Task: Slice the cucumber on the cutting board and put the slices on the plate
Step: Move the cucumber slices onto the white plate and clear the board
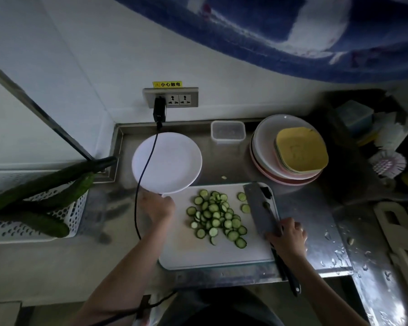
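A heap of cucumber slices [218, 217] lies in the middle of the white cutting board [198, 252]. An empty white plate [172, 161] sits just behind the board's left corner, its near rim over the board's edge. My left hand [157, 207] grips that near rim. The cleaver [259, 208] lies flat along the board's right side, blade pointing away, its black handle [289, 276] sticking out over the counter's front edge. My right hand [287, 236] rests on the blade where it meets the handle; whether it grips is unclear.
A white perforated basket [33, 229] with whole cucumbers [40, 184] stands at the left. A black cable [140, 189] hangs from the wall socket [171, 97] across the plate. A clear box [227, 131] and stacked dishes [290, 151] stand behind the board. The counter at right is wet.
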Available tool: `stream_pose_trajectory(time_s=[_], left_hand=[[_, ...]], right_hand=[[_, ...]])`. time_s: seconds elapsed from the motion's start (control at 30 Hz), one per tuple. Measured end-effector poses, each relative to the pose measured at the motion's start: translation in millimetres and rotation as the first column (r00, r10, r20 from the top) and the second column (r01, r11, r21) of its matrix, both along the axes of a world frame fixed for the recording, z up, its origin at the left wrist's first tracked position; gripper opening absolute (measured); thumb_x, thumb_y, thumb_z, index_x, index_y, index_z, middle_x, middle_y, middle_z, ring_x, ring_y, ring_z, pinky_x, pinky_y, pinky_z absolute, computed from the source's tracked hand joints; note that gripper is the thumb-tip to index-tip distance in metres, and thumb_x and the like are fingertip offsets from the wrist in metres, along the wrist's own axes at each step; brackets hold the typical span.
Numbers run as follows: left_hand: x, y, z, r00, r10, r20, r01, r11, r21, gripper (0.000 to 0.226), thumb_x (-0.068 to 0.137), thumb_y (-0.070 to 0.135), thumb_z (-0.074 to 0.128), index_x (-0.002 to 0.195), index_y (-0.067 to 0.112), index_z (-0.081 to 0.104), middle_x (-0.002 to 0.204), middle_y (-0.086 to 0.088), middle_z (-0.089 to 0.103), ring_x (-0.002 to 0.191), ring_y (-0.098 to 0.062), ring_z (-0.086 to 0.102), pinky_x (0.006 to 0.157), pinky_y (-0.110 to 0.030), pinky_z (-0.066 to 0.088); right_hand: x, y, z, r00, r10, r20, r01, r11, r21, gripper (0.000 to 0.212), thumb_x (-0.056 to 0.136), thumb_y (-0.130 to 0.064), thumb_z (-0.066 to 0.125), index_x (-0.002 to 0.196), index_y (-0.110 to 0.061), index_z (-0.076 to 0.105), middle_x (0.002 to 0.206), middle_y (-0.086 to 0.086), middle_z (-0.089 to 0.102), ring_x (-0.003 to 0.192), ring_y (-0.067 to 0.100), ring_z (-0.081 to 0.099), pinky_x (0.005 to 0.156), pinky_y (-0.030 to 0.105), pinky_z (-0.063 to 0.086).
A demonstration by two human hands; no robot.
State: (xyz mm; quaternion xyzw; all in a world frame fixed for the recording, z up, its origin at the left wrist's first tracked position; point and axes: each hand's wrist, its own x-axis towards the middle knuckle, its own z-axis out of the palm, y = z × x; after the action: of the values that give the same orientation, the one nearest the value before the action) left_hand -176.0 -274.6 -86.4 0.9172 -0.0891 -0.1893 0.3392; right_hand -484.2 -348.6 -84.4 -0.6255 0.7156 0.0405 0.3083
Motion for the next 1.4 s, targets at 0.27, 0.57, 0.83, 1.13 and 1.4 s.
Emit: stream_pose_trajectory(time_s=[0.27,0.57,0.83,1.13,1.4], left_hand=[[-79.8,33.5,-33.5,0.787,-0.595,0.159,0.608,0.793,-0.037,0.061,0.098,0.032,0.041,0.147,0.0,0.023,0.152,-0.018,0.024,0.141,-0.03,0.018,0.113,-0.035,0.023],[-94.6,27.4,-57.7,0.65,-0.71,0.271,0.716,0.691,0.095,0.088,0.09,0.07,0.01,0.15,0.005,0.014,0.155,-0.018,0.016,0.144,-0.03,0.011,0.118,-0.045,0.01],[-96.9,8.7,-58.1,0.551,-0.723,0.416,0.82,0.562,-0.109,0.082,0.085,0.064,0.043,0.15,0.024,0.014,0.158,-0.014,0.005,0.145,-0.031,-0.003,0.115,-0.049,0.009],[-91.8,-10.2,-64.8,0.266,-0.749,0.607,0.9,0.419,0.122,0.062,0.088,0.051,0.051,0.14,0.019,0.045,0.144,-0.008,0.044,0.136,-0.031,0.032,0.11,-0.049,0.03],[-97.4,-16.2,-59.6,0.277,-0.703,0.655,0.914,0.402,0.045,0.047,0.094,0.04,0.05,0.133,0.015,0.054,0.138,-0.006,0.051,0.128,-0.024,0.047,0.107,-0.045,0.036]], right_hand=[[-1.5,6.3,-3.7,0.997,0.027,0.071,-0.028,1.0,0.005,0.044,0.084,-0.034,0.068,0.111,-0.006,0.047,0.116,0.017,0.053,0.107,0.034,0.048,0.088,0.045,0.045],[10.6,14.5,-4.7,0.965,0.043,0.259,-0.029,0.998,-0.056,0.008,0.097,-0.02,0.046,0.095,-0.024,0.039,0.078,0.011,0.063,0.066,0.032,0.063,0.053,0.047,0.054],[51.3,46.5,-16.4,0.931,0.133,0.34,-0.108,0.99,-0.09,0.007,0.098,-0.023,0.046,0.092,-0.019,0.044,0.065,0.006,0.06,0.06,0.029,0.059,0.054,0.037,0.046],[60.7,46.4,-15.6,0.925,0.187,0.332,-0.143,0.978,-0.153,0.015,0.099,-0.023,0.046,0.085,-0.023,0.04,0.06,-0.001,0.055,0.05,0.009,0.049,0.043,0.018,0.034],[53.6,51.7,-16.8,0.894,0.137,0.427,-0.073,0.984,-0.162,0.022,0.098,-0.019,0.047,0.081,-0.032,0.041,0.056,0.007,0.054,0.047,0.016,0.046,0.045,0.032,0.036]])
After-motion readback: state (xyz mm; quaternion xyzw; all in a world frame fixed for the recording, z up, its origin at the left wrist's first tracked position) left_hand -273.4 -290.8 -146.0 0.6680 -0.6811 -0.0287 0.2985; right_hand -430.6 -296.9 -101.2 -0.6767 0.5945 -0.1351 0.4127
